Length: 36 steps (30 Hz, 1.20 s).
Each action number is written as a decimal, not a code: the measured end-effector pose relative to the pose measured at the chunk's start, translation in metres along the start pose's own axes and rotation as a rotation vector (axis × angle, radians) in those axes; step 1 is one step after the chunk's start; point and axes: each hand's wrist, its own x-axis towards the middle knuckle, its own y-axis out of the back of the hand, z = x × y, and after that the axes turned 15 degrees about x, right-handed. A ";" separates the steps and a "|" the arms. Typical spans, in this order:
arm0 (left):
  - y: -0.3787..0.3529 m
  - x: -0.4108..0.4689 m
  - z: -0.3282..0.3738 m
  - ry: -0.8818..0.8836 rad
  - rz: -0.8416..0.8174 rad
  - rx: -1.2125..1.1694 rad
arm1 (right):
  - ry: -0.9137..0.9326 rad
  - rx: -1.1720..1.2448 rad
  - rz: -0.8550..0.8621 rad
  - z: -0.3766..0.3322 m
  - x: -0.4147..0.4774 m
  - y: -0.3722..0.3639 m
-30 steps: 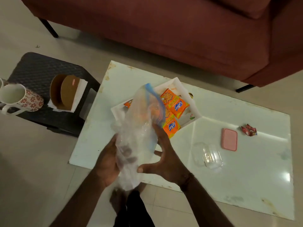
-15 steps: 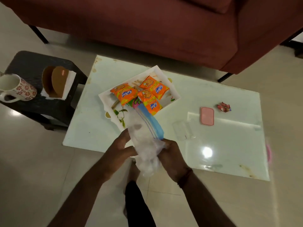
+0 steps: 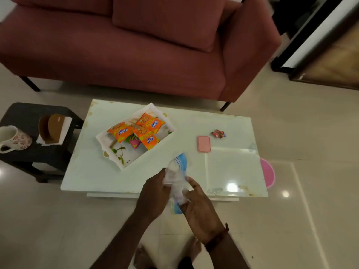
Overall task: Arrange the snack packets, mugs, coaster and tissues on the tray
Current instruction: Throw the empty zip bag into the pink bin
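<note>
A white tray [image 3: 124, 165] with a leaf print lies tilted on the white coffee table [image 3: 101, 171]. Several orange snack packets [image 3: 120, 132] and a pink one [image 3: 135, 142] lie in its far half. Over the table's near edge, my left hand [image 3: 155, 193] and my right hand [image 3: 198, 206] both grip a crumpled clear plastic bag [image 3: 177, 175] with a blue zip strip. On the dark side table [image 3: 25, 113] at the left stand a floral mug [image 3: 13, 137] and a brown coaster holder [image 3: 51, 128] on white tissues [image 3: 67, 123].
A pink lid [image 3: 204, 144] and a small red wrapper [image 3: 218, 133] lie on the table's right half. A red sofa [image 3: 136, 49] stands behind the table. A pink round object [image 3: 269, 172] sits on the floor at the table's right edge.
The bag was held upright and spread open over the tray; both hands have since crumpled it into a small bundle and drawn it toward the near edge. The view has pulled back.
</note>
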 end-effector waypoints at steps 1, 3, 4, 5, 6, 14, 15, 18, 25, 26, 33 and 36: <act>-0.007 0.001 0.006 -0.019 0.061 -0.005 | 0.076 -0.097 0.037 -0.012 -0.010 0.006; -0.020 0.003 0.020 0.003 0.065 -0.039 | 0.198 -0.375 0.028 -0.031 -0.024 0.022; -0.030 0.003 0.030 0.019 0.018 -0.063 | 0.226 -0.512 -0.022 -0.043 -0.031 0.032; -0.040 0.003 0.041 0.033 -0.034 -0.084 | 0.245 -0.622 -0.072 -0.054 -0.035 0.042; -0.052 0.002 0.055 0.041 -0.083 -0.136 | 0.251 -0.684 -0.086 -0.065 -0.037 0.052; -0.137 0.010 0.165 0.241 -0.492 -0.378 | 0.363 -0.716 0.036 -0.176 -0.050 0.142; -0.148 0.011 0.174 0.237 -0.557 -0.412 | 0.340 -0.674 0.062 -0.188 -0.048 0.157; -0.174 0.018 0.192 0.225 -0.688 -0.272 | 0.269 -0.521 0.154 -0.218 -0.039 0.193; -0.248 0.044 0.224 -0.107 -0.517 0.017 | 0.184 -0.536 0.200 -0.270 -0.013 0.244; -0.258 0.051 0.228 -0.077 -0.477 -0.016 | 0.192 -0.540 0.194 -0.276 -0.008 0.250; -0.305 0.110 0.243 0.161 -0.375 0.139 | 0.212 -0.479 0.183 -0.295 0.008 0.278; -0.324 0.127 0.251 0.112 -0.420 0.293 | 0.312 -0.709 0.198 -0.304 0.013 0.296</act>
